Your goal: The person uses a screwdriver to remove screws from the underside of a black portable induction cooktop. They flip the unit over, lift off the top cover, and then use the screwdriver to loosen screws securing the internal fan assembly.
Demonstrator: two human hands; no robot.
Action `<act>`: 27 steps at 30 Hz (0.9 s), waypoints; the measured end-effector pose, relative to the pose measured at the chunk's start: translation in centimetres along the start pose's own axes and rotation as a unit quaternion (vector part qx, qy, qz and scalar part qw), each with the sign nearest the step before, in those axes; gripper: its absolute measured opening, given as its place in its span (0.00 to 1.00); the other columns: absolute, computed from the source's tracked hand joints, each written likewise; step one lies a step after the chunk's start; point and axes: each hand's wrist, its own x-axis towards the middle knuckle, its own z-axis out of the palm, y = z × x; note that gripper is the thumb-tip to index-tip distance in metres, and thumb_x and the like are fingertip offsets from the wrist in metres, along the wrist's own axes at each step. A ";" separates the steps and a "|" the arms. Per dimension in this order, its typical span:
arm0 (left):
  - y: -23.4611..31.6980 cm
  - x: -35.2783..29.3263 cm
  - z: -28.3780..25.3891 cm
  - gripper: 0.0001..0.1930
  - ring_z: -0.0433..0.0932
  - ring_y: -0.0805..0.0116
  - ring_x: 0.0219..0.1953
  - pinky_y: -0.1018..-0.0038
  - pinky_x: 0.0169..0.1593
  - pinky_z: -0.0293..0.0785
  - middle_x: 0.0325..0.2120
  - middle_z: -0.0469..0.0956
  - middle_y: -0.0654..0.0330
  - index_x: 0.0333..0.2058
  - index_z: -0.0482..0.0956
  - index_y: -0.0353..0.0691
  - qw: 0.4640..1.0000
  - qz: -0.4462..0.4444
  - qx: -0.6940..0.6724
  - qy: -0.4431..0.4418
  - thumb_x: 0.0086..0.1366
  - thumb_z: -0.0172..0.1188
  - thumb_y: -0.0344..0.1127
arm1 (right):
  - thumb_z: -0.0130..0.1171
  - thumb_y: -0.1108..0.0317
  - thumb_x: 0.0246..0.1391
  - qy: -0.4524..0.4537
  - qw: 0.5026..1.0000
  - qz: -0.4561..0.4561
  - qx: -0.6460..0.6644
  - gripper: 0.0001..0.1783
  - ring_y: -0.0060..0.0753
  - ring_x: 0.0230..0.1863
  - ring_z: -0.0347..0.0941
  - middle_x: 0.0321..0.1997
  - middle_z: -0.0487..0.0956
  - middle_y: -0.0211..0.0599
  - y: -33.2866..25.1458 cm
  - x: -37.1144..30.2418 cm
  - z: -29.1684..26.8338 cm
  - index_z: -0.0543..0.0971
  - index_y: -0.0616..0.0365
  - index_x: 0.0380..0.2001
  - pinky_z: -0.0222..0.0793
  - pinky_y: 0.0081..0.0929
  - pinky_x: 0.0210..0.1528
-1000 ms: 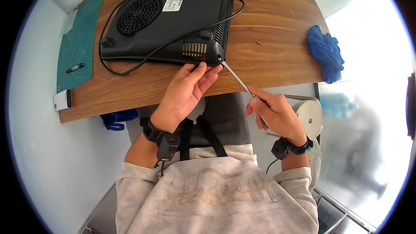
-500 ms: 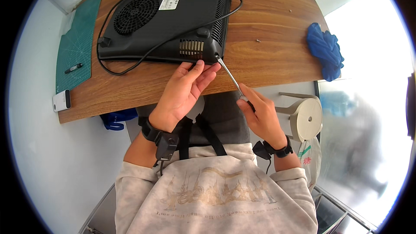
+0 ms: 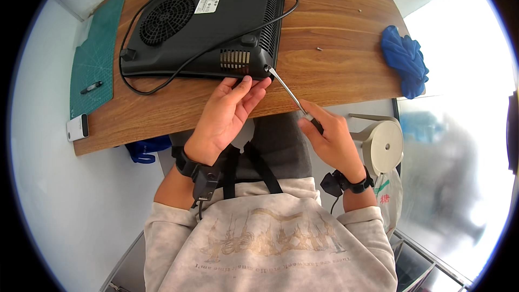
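Note:
A black induction cooker (image 3: 184,40) lies upside down on the table, its round fan grille, side vents and rubber feet showing. In my right hand (image 3: 328,134) is a screwdriver (image 3: 288,91), gripped by its dark handle. The metal shaft slants up to the left, and its tip meets a hole in the cooker's near right corner. My left hand (image 3: 227,111) is palm up at the near edge, beside that corner. Its fingers are stretched out and apart, with the tips touching the edge; any contact underneath is hidden.
The cooker's black power cord (image 3: 208,50) loops across its underside. At left are a green cutting mat (image 3: 96,48), a black pen (image 3: 91,87) and a small white device (image 3: 77,127). A blue cloth (image 3: 404,62) rests at the right edge, above a beige stool (image 3: 385,147). Small bits (image 3: 319,49) dot the table.
The screwdriver handle has turned slightly in my right hand, which has shifted a little right and down. Its tip stays at the same corner hole. My left hand stays at the edge.

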 end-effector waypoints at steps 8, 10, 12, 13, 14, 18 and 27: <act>0.1 0.0 -0.3 0.07 0.78 0.64 0.59 0.76 0.57 0.78 0.52 0.79 0.56 0.48 0.76 0.36 1.000 -0.011 -0.014 -0.010 0.75 0.57 0.30 | 0.60 0.74 0.57 0.024 0.993 0.111 0.026 0.07 0.32 0.20 0.66 0.29 0.78 0.42 -1.6 1.0 -0.5 0.77 0.60 0.40 0.61 0.28 0.25; 0.0 0.0 -0.4 0.07 0.78 0.64 0.60 0.76 0.56 0.78 0.52 0.79 0.57 0.48 0.76 0.36 1.000 -0.011 -0.014 -0.010 0.75 0.57 0.30 | 0.61 0.74 0.55 0.030 0.997 0.071 0.024 0.07 0.33 0.20 0.67 0.29 0.78 0.41 -1.6 1.9 -0.5 0.77 0.60 0.37 0.62 0.28 0.25; 0.0 0.1 -0.5 0.07 0.78 0.64 0.60 0.76 0.55 0.78 0.52 0.79 0.57 0.48 0.76 0.37 1.000 -0.010 -0.014 -0.016 0.75 0.57 0.30 | 0.63 0.74 0.54 0.051 0.998 0.021 0.013 0.06 0.34 0.21 0.68 0.30 0.78 0.39 -1.6 3.2 -0.1 0.78 0.60 0.36 0.63 0.28 0.25; 0.0 0.0 -0.5 0.07 0.78 0.64 0.60 0.76 0.54 0.78 0.52 0.79 0.57 0.48 0.76 0.37 1.000 -0.013 -0.014 -0.018 0.75 0.57 0.30 | 0.63 0.74 0.53 0.067 0.998 -0.008 0.003 0.06 0.34 0.21 0.69 0.30 0.78 0.39 -1.7 4.1 0.4 0.78 0.60 0.35 0.64 0.28 0.26; 0.0 0.1 -0.5 0.07 0.78 0.64 0.60 0.76 0.54 0.78 0.52 0.79 0.57 0.48 0.76 0.37 1.000 -0.017 -0.012 -0.021 0.75 0.57 0.31 | 0.64 0.74 0.53 0.086 0.996 -0.037 -0.008 0.06 0.35 0.21 0.70 0.30 0.78 0.38 -1.7 4.9 0.9 0.79 0.60 0.34 0.65 0.28 0.26; 0.2 0.3 -0.9 0.07 0.78 0.65 0.59 0.75 0.54 0.77 0.52 0.79 0.58 0.48 0.76 0.38 0.999 -0.028 -0.022 -0.034 0.75 0.57 0.32 | 0.67 0.72 0.52 0.117 0.985 -0.116 -0.056 0.07 0.36 0.24 0.75 0.32 0.80 0.34 -1.8 7.4 2.4 0.81 0.59 0.34 0.70 0.29 0.28; -0.2 0.2 -1.3 0.09 0.78 0.68 0.59 0.74 0.54 0.76 0.52 0.80 0.59 0.50 0.76 0.40 0.998 -0.025 -0.031 -0.046 0.75 0.58 0.33 | 0.69 0.71 0.50 0.129 0.945 -0.230 -0.192 0.10 0.38 0.31 0.80 0.38 0.81 0.28 -0.8 8.2 3.5 0.81 0.54 0.37 0.75 0.30 0.28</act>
